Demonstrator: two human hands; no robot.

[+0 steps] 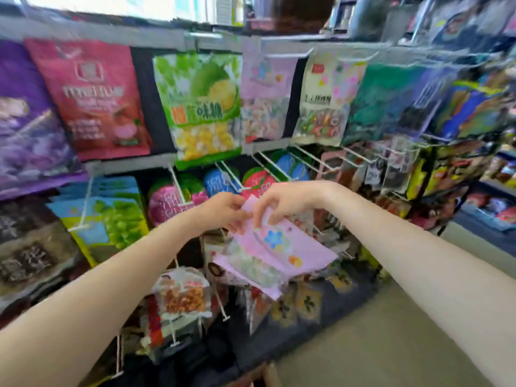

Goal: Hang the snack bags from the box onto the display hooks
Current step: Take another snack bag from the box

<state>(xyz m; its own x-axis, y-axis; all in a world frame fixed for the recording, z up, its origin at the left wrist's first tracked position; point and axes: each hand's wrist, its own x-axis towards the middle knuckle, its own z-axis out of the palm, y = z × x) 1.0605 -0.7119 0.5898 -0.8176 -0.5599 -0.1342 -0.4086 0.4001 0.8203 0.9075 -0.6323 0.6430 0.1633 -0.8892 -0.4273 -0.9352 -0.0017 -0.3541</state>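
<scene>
A pink snack bag (275, 251) with a blue flower print hangs tilted in front of the display rack. My left hand (223, 209) pinches its top edge from the left, and my right hand (282, 201) pinches the same edge from the right. A matching pink bag (265, 96) hangs on an upper hook. Several bare white hooks (275, 166) stick out just above my hands. A corner of the cardboard box (268, 375) shows at the bottom edge.
The rack is packed with hanging bags: purple (28, 121), red (95, 99), green durian (201, 107), grape (111, 219). Empty hooks (222, 305) jut out low down. Beige floor (377, 331) lies to the right, with more shelving (491, 208) beyond.
</scene>
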